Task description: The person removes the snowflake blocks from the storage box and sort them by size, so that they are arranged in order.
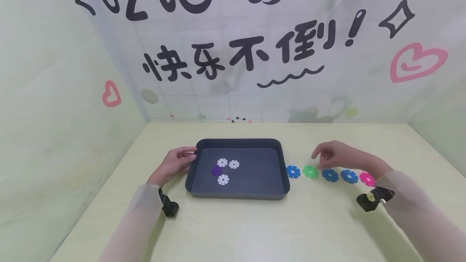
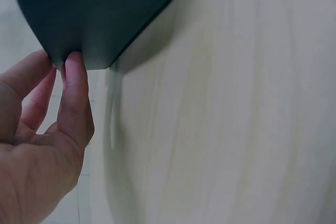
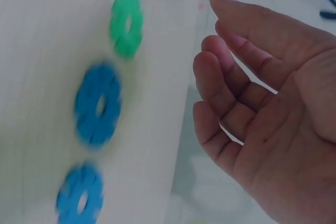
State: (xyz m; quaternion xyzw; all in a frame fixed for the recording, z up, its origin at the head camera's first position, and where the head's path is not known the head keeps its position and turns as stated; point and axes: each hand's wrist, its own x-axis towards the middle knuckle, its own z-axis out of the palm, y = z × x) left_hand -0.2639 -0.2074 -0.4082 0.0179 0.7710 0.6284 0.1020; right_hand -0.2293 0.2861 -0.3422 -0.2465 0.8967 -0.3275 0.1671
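Note:
A dark grey tray (image 1: 240,195) lies on the table. At its left edge my left hand (image 1: 176,163) holds on, the fingertips right at the rim and outer wall (image 2: 100,19) in the left wrist view. My right hand (image 1: 336,155) hovers over the row of discs, fingers loosely bent and nothing between them in the right wrist view (image 3: 262,98). Nearest below it are a green snowflake disc (image 1: 310,172) and a blue snowflake disc (image 1: 330,175). Inside the tray lie three white snowflake discs (image 1: 223,179) and a purple disc (image 1: 217,170).
Another blue disc (image 1: 293,172) lies right against the tray's right side. Farther right in the row come one more blue disc (image 1: 349,176) and a pink disc (image 1: 367,179), partly hidden by the right forearm. A printed wall sheet (image 1: 233,100) stands behind the table.

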